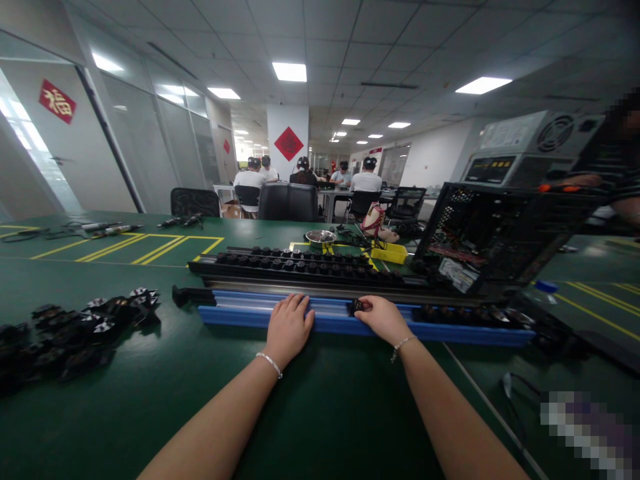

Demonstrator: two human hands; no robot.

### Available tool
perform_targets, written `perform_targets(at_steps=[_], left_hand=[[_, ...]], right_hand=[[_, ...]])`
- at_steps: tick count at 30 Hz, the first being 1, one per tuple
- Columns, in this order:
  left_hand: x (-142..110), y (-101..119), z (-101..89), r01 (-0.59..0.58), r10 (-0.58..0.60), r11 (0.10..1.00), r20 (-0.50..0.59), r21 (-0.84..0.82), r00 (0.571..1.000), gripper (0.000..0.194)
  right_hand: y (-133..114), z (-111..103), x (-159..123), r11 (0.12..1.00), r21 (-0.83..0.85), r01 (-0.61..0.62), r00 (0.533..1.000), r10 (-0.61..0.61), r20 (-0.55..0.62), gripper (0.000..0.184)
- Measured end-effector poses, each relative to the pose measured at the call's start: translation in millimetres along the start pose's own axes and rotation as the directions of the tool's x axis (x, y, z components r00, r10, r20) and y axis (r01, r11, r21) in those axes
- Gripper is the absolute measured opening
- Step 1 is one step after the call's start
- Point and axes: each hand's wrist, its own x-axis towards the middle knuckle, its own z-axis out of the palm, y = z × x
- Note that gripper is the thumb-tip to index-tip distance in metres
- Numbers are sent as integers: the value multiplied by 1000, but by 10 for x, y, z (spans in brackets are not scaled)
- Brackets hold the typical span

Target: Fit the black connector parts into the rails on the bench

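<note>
A long blue channel (240, 316) lies across the green table in front of me. My left hand (290, 325) rests over it, fingers stretched out and lying on the channel, with nothing seen in its grasp. Between the thumb and fingers of my right hand (384, 317) is a small black part (355, 307), held at the channel's middle; its exact kind is too small to tell. To the right of that hand, several similar black parts (453, 313) sit in a row inside the channel. My palms hide portions of the channel.
Behind the channel are black rails with rows of round black parts (300, 265). A heap of black and silver parts (85, 327) lies at left. An open computer case (493, 230) carries power supplies (530, 143). A metal bowl (321, 237) and yellow tray (389, 253) stand behind; a person's arm (580, 181) is at right.
</note>
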Motion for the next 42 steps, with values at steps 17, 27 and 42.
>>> perform_targets(at_steps=[17, 27, 42], left_hand=[[-6, -6, -8, -9, 9, 1000, 1, 1, 1000, 40], [-4, 0, -21, -16, 16, 1000, -2, 2, 1000, 39], [-82, 114, 44, -50, 50, 998, -17, -22, 999, 40]], right_hand=[[-20, 71, -2, 997, -14, 70, 997, -70, 14, 31], [-31, 136, -1, 991, -80, 112, 994, -113, -6, 30], [-30, 164, -10, 996, -66, 65, 998, -66, -5, 40]])
